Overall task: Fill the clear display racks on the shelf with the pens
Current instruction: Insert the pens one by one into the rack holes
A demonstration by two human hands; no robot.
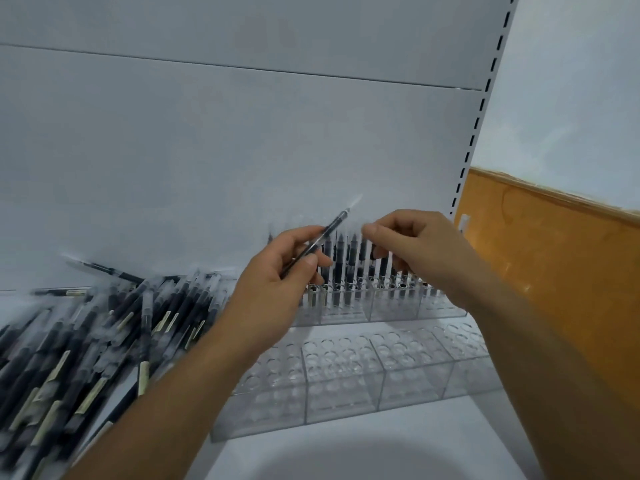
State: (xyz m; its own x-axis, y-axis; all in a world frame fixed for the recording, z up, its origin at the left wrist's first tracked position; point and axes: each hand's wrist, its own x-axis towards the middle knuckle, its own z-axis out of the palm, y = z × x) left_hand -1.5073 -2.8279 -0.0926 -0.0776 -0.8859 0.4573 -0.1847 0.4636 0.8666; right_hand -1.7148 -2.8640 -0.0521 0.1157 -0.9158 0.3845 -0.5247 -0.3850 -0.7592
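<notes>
My left hand (277, 271) pinches one black pen (329, 232) between thumb and fingers, its clear tip slanting up to the right. My right hand (422, 251) hovers just right of that tip with fingers curled; I see nothing in it. Behind both hands, the rear clear rack (391, 311) holds several black pens (351, 258) standing upright. The front clear rack (346, 375) shows only bare round holes. A loose pile of black pens (86, 341) lies on the shelf at the left, blurred.
The racks stand on a white shelf (415, 441) against a white back panel (242, 133). A slotted upright (478, 116) bounds the shelf at the right, with an orange wall (554, 271) beyond it.
</notes>
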